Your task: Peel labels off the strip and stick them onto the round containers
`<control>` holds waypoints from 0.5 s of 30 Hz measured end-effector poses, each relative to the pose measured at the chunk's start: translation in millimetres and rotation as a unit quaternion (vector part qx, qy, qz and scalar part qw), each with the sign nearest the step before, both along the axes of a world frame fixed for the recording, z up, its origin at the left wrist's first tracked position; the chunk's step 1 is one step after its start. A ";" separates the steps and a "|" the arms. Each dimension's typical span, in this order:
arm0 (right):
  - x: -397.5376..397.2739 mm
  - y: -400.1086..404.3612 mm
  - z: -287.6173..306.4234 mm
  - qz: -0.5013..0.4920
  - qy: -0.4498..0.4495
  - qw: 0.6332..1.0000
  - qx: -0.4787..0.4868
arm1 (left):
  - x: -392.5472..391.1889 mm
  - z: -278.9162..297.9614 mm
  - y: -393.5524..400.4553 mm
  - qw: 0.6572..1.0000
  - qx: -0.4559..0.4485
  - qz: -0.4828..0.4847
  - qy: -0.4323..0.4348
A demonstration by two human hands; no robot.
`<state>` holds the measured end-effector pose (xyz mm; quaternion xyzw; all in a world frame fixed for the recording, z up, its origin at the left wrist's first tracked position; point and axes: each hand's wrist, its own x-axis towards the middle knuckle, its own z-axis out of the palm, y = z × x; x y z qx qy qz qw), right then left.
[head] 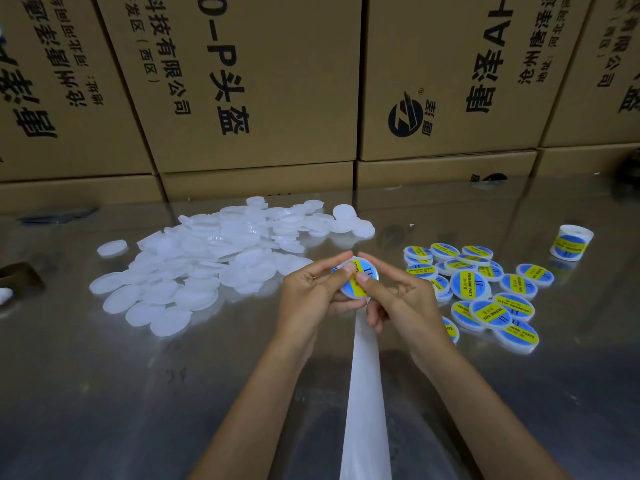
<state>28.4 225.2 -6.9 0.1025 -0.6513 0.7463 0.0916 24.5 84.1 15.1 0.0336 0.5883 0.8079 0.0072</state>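
Note:
Between my two hands sits a round white container (367, 271) carrying a blue and yellow label. My left hand (311, 292) grips its left side, thumb pressed on the label. My right hand (394, 296) holds the right side, its thumb also on the label. A white backing strip (365, 393) runs from under my hands down to the bottom edge of the view. A heap of plain white round containers (214, 258) lies at the left. Labelled containers (485, 292) are piled at the right.
The work surface is a shiny metal table (104, 393). A roll of labels (570, 242) stands at the far right. Stacked cardboard boxes (259, 81) wall off the back of the table. A dark object (19, 275) sits at the left edge.

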 end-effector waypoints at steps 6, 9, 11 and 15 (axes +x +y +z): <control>-1.5 3.0 -0.3 -0.051 0.008 0.998 -0.025 | -1.4 -2.0 0.2 0.996 -0.020 -0.081 0.023; -4.4 5.2 -1.4 -0.077 -0.009 0.997 -0.022 | -2.4 -4.1 1.5 0.993 -0.043 -0.107 0.037; -6.0 4.4 -2.7 -0.073 -0.026 0.997 -0.025 | -3.4 -5.4 -0.1 0.991 -0.062 -0.110 0.047; -8.4 2.9 -4.1 -0.043 -0.068 0.996 -0.039 | -5.4 -6.8 -3.5 0.990 -0.084 -0.098 0.053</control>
